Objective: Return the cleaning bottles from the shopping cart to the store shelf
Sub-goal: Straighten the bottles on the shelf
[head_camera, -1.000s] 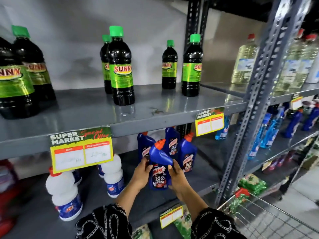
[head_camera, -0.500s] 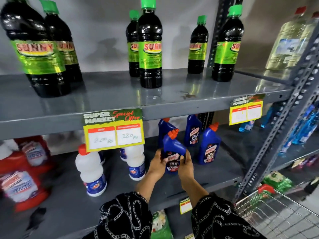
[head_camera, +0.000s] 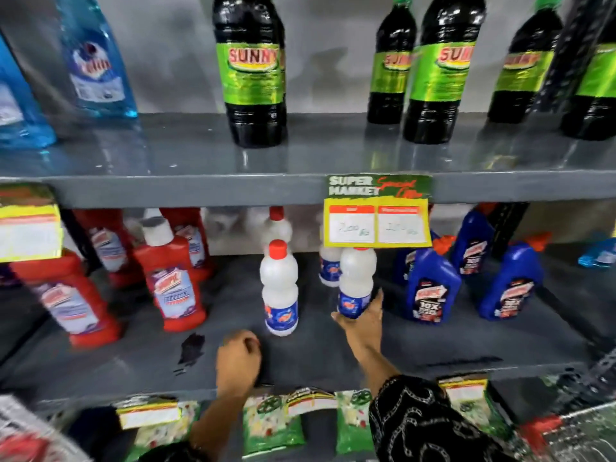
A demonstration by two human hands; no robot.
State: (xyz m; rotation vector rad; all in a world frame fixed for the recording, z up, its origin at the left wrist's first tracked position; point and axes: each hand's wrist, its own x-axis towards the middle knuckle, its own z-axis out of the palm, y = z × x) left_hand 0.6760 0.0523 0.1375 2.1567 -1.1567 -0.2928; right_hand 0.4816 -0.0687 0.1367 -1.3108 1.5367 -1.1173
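On the middle shelf [head_camera: 333, 358], the right hand [head_camera: 361, 323] cups the base of a white bottle [head_camera: 356, 285] standing near the front edge, under the price tag [head_camera: 376, 211]; whether the fingers fully close is hidden. The left hand [head_camera: 238, 356] rests curled and empty at the front edge. Blue bottles [head_camera: 430, 285] already stand to the right; the cart [head_camera: 573, 435], barely visible, may hold more

Middle shelf [head_camera: 333, 361], grey metal: right hand [head_camera: 361, 323] cupping base of white bottle [head_camera: 355, 285], fingers [head_camera: 377, 300] against its right side. Second white bottle [head_camera: 279, 290] left of fingers. Blue bottles [head_camera: 430, 288] right of fingers. Left hand [head_camera: 238, 356] fisted, near shelf's front edge.
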